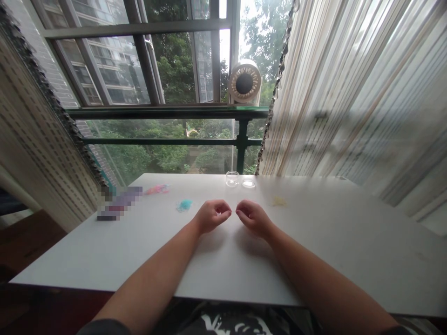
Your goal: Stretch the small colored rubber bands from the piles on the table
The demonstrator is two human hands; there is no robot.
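Note:
My left hand [213, 216] is held over the middle of the white table, its thumb and fingers pinched together. Facing it, my right hand [253, 217] is pinched the same way, with a small gap between the two sets of fingertips. Whatever the fingers hold, if anything, is too small to make out. Left of my left hand lies a small pile of turquoise bits [184, 205]. A faint yellow pile [279, 201] lies beyond my right hand, to its right. Behind the hands stand a clear round container [232, 179] and a clear lid-like disc [248, 184].
Pink and orange bits [158, 189] lie at the table's back left, near a blurred-out purple object [122, 202]. The white table [349, 242] reaches a window with a green railing [167, 113]. A round white fan-like device [245, 83] sits at the railing. Curtains [335, 93] hang on both sides.

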